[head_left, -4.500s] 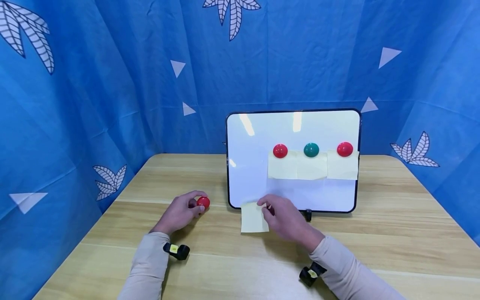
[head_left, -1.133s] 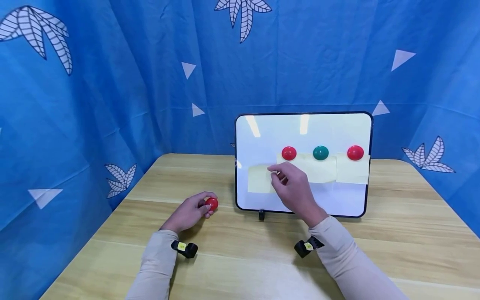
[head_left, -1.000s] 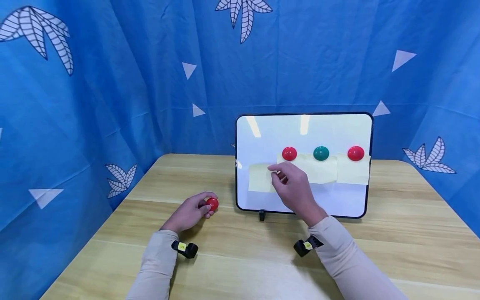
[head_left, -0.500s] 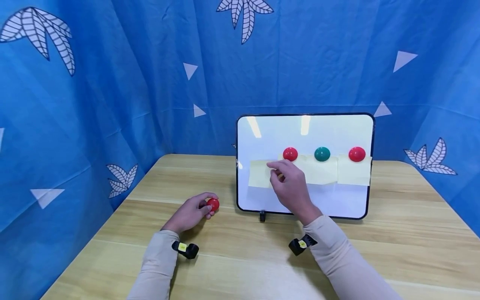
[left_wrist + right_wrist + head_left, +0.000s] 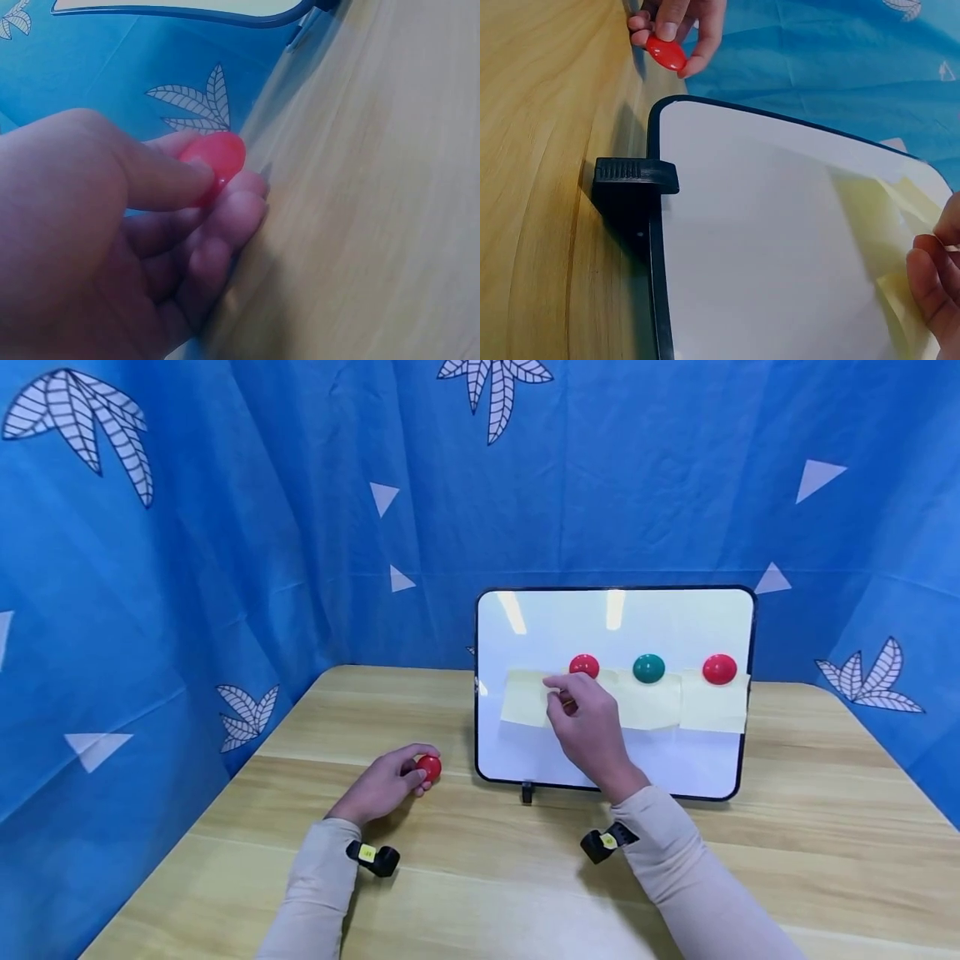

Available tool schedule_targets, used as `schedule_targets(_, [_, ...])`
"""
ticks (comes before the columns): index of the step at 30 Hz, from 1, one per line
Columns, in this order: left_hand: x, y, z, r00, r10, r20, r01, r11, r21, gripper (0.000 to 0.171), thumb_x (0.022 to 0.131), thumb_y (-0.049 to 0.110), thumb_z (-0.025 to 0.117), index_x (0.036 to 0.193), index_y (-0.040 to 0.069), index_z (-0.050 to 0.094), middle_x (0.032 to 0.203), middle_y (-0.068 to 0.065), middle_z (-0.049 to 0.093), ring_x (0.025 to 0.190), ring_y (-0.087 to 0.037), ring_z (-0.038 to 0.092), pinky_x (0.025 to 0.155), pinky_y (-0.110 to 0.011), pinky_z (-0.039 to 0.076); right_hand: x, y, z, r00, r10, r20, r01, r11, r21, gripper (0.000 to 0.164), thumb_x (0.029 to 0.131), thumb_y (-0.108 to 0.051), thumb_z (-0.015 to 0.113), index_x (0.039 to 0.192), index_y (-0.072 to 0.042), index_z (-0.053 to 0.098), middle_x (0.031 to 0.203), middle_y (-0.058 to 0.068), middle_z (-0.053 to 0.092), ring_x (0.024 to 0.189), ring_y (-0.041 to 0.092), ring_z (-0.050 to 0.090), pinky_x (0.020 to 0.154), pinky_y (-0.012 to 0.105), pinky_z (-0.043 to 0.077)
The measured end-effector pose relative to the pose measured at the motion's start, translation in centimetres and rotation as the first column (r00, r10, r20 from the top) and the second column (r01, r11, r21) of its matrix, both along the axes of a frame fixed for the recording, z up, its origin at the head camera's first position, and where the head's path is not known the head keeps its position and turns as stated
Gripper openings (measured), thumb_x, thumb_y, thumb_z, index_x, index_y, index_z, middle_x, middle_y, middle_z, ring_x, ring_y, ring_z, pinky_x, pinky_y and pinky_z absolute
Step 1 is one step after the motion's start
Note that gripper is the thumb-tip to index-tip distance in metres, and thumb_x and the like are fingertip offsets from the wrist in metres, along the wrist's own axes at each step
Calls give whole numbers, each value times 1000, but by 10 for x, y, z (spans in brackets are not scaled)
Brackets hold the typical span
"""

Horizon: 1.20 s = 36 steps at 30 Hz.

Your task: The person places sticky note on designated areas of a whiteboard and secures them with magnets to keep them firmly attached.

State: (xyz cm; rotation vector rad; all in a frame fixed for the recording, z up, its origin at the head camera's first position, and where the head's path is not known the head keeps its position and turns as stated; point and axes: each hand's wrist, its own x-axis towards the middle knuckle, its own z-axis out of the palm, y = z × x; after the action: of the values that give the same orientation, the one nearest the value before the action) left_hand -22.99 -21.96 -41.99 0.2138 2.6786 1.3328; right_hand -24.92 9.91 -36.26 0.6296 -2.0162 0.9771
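My left hand (image 5: 382, 781) rests low over the table and pinches a round red magnet (image 5: 428, 767) between thumb and fingers; the left wrist view shows the magnet (image 5: 221, 157) up close. In front of the whiteboard (image 5: 517, 756), my right hand (image 5: 588, 718) pinches a pale yellow sticky note (image 5: 523, 697) near its upper right side. That note lies left of a row of similar notes (image 5: 651, 703), roughly level with them. Along the row's top edge sit a red magnet (image 5: 583, 667), a green magnet (image 5: 648, 668) and another red magnet (image 5: 720, 669). My right hand partly hides the leftmost note of the row.
The whiteboard stands upright on the wooden table (image 5: 465, 877), with a black stand foot (image 5: 527, 792) at its lower edge. A blue curtain (image 5: 315, 527) with leaf and triangle prints hangs behind and at both sides.
My right hand has raised the sticky note from the board's lower edge to beside the row, rising slightly further in the last second. My left hand keeps the red magnet in place.
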Motion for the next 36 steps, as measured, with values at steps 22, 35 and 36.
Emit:
schedule_targets(22, [-2,-3,-3,1000,22,12,-23,996,85,33,102,6,57,131,19,63,97,-7,66,84,-23,64,85,-35,53,2,-10,-3,1000,-3,-7,3,999,-32,29,85,4,74,114,6,72,103,15,62,80,21,67,70,37,59])
schedule_targets(35, [-5,2,-4,1000,12,10,-14,981,194,37,101,6,58,137,14,59,96,-10,69,82,-24,66,80,-34,56,5,-8,-3,999,-27,25,28,999,-33,33,85,4,75,117,6,71,105,17,61,84,24,68,74,36,59])
schedule_targets(36, [-6,2,-4,1000,6,13,-8,978,209,37,102,6,57,138,13,58,97,-10,69,82,-25,66,79,-34,56,5,-7,-3,999,-28,24,29,999,-30,33,85,5,75,117,6,70,105,17,61,84,24,68,74,36,59])
